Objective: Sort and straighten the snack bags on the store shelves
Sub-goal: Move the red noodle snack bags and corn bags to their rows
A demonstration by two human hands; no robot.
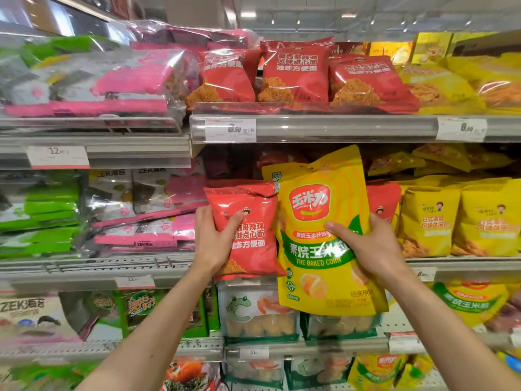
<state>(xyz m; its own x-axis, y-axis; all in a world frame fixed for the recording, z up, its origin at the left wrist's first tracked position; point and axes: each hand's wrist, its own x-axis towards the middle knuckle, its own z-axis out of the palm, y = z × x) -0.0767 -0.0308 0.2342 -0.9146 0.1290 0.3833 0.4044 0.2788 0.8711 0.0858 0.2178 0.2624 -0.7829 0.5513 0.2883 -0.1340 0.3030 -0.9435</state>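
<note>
My left hand [215, 241] grips a small red noodle-snack bag [253, 221] by its left side, held upright in front of the middle shelf. My right hand [372, 246] holds a large yellow baked-corn bag [318, 210] by its right edge, thumb across the front. A second yellow bag appears to lie behind it. The two bags touch side by side. More red bags [296, 77] stand in a row on the upper shelf, and another red bag [383, 201] shows behind the yellow one.
Yellow snack bags [456, 221] fill the middle shelf at right. Pink and green seaweed packs [118, 210] are stacked at left. Matching baked-corn bags [473, 303] lie on the lower shelf at right. Shelf rails with price tags [230, 130] run across.
</note>
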